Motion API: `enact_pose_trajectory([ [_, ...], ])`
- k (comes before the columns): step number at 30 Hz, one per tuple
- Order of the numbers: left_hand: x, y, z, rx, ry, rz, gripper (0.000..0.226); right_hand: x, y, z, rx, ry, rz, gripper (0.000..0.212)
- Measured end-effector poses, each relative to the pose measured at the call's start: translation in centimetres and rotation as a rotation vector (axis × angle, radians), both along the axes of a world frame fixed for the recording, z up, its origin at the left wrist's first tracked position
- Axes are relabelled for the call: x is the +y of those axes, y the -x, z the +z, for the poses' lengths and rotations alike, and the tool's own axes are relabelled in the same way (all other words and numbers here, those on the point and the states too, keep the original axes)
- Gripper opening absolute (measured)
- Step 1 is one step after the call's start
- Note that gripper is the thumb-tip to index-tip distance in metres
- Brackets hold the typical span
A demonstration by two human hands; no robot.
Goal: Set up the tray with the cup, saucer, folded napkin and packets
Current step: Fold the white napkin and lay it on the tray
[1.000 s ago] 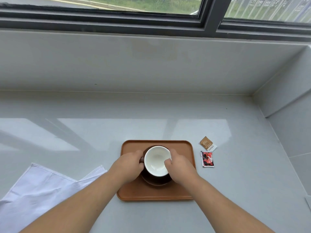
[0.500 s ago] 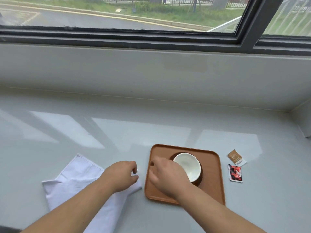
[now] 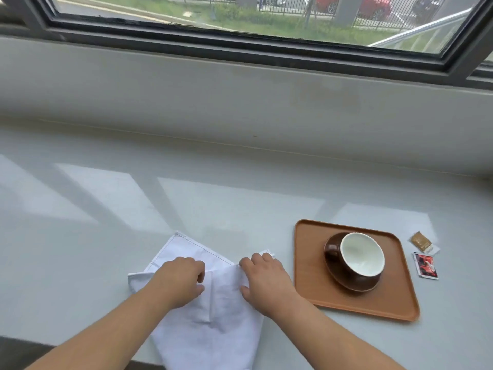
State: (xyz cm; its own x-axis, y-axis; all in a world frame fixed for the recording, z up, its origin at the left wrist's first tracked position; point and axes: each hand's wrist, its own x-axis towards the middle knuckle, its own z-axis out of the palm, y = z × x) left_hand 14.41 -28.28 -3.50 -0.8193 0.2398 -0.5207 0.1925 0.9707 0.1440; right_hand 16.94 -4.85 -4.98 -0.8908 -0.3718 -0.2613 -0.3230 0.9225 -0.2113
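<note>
A brown cup [image 3: 360,259] with a white inside sits on a brown saucer [image 3: 349,281] on the brown tray [image 3: 309,263] at the right. A white napkin [image 3: 210,324] lies spread and creased on the grey sill, left of the tray, its near corner hanging over the front edge. My left hand [image 3: 178,280] and my right hand [image 3: 262,279] both rest on the napkin, fingers curled and pinching its cloth. A brown packet [image 3: 421,241] and a red packet [image 3: 426,265] lie on the sill just right of the tray.
The grey sill [image 3: 186,198] runs wide to the left and back, ending at a low grey wall under a dark window frame [image 3: 240,46]. The sill's front edge [image 3: 53,340] is close to me at the lower left.
Both hands left the cup on the tray and moved left onto the napkin, now gripping its cloth. The view swung left, so the tray sits further right.
</note>
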Motion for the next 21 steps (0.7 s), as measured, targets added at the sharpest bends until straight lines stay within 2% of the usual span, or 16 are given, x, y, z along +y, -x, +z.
enact_pose_trajectory([
  [3, -1.6, -0.1, 0.1, 0.014, -0.087, 0.018, 0.016, -1.3, -0.4, 0.2, 0.029, -0.045, -0.053, 0.03],
  [7, -2.8, -0.2, 0.8, 0.003, -0.166, 0.037, 0.035, -2.3, -0.4, 1.0, 0.028, -0.069, -0.067, 0.024],
  [11, -2.5, 0.1, 0.9, 0.001, -0.163, -0.018, 0.052, -2.7, -0.2, 1.6, -0.102, 0.003, -0.139, 0.056],
  [13, -2.3, 0.2, 0.7, -0.029, -0.133, -0.042, 0.064, -2.4, -0.3, 1.7, -0.166, -0.032, -0.177, 0.066],
  [15, -2.2, 0.4, 0.3, -0.058, -0.108, -0.047, 0.07, -2.0, -0.6, 1.5, -0.152, -0.122, -0.182, 0.055],
  [17, -2.1, 0.5, 0.1, -0.062, -0.08, -0.043, 0.067, -1.3, -0.8, 1.4, -0.11, -0.187, -0.158, 0.03],
  [19, -1.8, 0.8, 0.2, -0.078, -0.042, -0.045, 0.056, -0.6, -0.6, 1.6, -0.083, -0.182, -0.121, 0.009],
  [20, -1.6, 1.1, 0.4, -0.091, -0.024, -0.057, 0.049, -0.3, -0.4, 1.9, -0.068, -0.143, -0.099, 0.003],
  [21, -1.3, 1.3, 0.6, -0.098, -0.012, -0.077, 0.039, -0.1, -0.1, 2.3, -0.038, -0.098, -0.076, 0.006],
])
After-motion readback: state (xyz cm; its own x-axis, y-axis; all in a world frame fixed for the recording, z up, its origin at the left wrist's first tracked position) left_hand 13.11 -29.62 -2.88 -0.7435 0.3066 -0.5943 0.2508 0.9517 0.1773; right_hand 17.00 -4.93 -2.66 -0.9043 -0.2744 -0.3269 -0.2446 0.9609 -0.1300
